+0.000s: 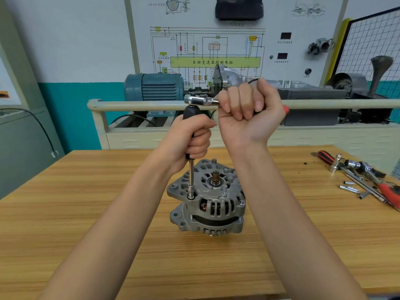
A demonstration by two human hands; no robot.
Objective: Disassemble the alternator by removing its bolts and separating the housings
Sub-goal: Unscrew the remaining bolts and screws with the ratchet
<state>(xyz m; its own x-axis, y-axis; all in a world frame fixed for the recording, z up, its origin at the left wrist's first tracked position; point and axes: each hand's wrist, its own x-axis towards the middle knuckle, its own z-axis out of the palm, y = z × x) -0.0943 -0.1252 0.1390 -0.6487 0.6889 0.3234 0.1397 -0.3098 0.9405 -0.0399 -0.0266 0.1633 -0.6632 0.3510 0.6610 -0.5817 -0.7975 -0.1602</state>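
A grey cast alternator (pixel 213 204) stands on end in the middle of the wooden table (pixel 86 213), shaft end up, both housings joined. A socket driver with a black handle (pixel 190 113) stands upright, its socket tip (pixel 191 194) seated on a bolt at the upper housing's left edge. My left hand (pixel 190 137) grips the black handle. A chrome ratchet head (pixel 195 99) sits on top of the driver, its handle pointing right. My right hand (pixel 249 109) is wrapped round that ratchet handle, whose red end (pixel 286 109) pokes out past my fist.
Loose tools lie at the table's right edge: a red-handled ratchet (pixel 389 191), a red-and-black handled tool (pixel 325 156), extension bars and several small sockets (pixel 348 188). Behind the table stands a training rig with a blue motor (pixel 153 86), a rail (pixel 138 105) and a wiring diagram board.
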